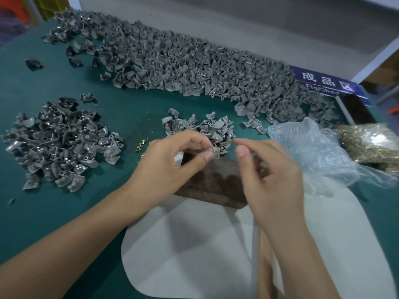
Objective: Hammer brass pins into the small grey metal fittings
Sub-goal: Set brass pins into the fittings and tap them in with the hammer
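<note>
My left hand (172, 160) pinches a small grey fitting (216, 152) with a brass pin in it, just above the dark block (212, 182). My right hand (267, 169) hovers just right of the fitting, its thumb and fingers loosely curled and holding nothing that I can see. A small heap of grey fittings (200, 128) lies right behind the hands. Several loose brass pins (141, 146) lie on the green table (121, 108) left of my left hand. No hammer is in view.
A pile of fittings with brass pins (58, 139) lies at the left. A long heap of bare fittings (194, 65) runs along the back. A clear plastic bag (311, 147) and a bag of brass pins (371, 143) sit at the right, behind them a blue sign (323, 83). White cloth (194, 251) covers the near edge.
</note>
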Motion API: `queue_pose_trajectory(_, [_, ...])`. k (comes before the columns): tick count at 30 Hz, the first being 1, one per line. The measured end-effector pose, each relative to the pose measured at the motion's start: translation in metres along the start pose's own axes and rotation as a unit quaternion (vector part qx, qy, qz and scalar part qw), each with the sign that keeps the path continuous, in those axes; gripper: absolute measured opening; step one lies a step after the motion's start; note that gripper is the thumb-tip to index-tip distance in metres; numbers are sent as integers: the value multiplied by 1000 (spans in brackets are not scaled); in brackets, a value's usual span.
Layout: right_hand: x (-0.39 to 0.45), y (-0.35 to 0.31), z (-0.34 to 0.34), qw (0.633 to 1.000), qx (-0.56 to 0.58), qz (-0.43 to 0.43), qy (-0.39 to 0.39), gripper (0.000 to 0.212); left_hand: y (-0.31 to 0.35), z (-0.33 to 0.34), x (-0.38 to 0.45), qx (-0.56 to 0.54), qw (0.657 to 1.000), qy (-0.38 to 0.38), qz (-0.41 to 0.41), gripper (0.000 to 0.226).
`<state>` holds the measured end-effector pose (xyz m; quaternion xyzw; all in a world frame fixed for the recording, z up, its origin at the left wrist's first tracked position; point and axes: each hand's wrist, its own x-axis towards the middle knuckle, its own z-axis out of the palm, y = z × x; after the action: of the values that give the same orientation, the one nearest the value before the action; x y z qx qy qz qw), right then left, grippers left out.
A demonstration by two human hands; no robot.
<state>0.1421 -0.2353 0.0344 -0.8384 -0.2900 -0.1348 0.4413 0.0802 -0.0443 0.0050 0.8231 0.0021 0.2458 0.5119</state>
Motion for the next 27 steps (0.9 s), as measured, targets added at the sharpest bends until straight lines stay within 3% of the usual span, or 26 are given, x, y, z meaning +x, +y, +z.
queue_pose_trajectory(2, [-13,4,-19,990,-109,91,23,20,-2,1,2,53,998,-25,24,8])
queue_pose_trajectory(5, [-37,5,-36,909,-313,249,-121,33,-5,0,3,72,996,-49,-4,6])
queue_pose_trajectory(7, [-49,4,-36,872,-340,290,-201,36,-6,-2,4,72,996,-57,-18,5])
queue_pose_trajectory(9, [-53,5,-36,876,-337,275,-209,31,-5,-4,5,80,995,-63,-14,6])
queue_pose_trajectory(11, [-52,8,-40,907,-269,263,-188,20,-4,-5,6,91,994,-60,-8,7])
queue_pose_trajectory(13, [-51,9,-47,937,-59,325,-115,16,-3,-5,5,98,993,-60,-10,6])
queue_pose_trajectory(15, [-50,-6,-56,893,183,409,-35,19,-3,-5,5,101,993,-61,-11,4])
queue_pose_trajectory(17, [-52,-22,-63,842,339,418,-28,24,-3,-4,5,101,993,-60,-11,4])
queue_pose_trajectory(19, [-54,-40,-65,831,376,401,-89,35,-5,-4,5,94,993,-64,-21,4])
queue_pose_trajectory(21, [-57,-51,-62,849,339,383,-134,37,-5,-4,4,68,994,-73,-46,5])
queue_pose_trajectory(23, [-61,-58,-54,868,310,358,-150,30,-5,-4,3,52,994,-68,-62,9])
queue_pose_trajectory(27, [-63,-67,-43,888,288,322,-157,37,-4,-3,4,55,995,-67,-56,8])
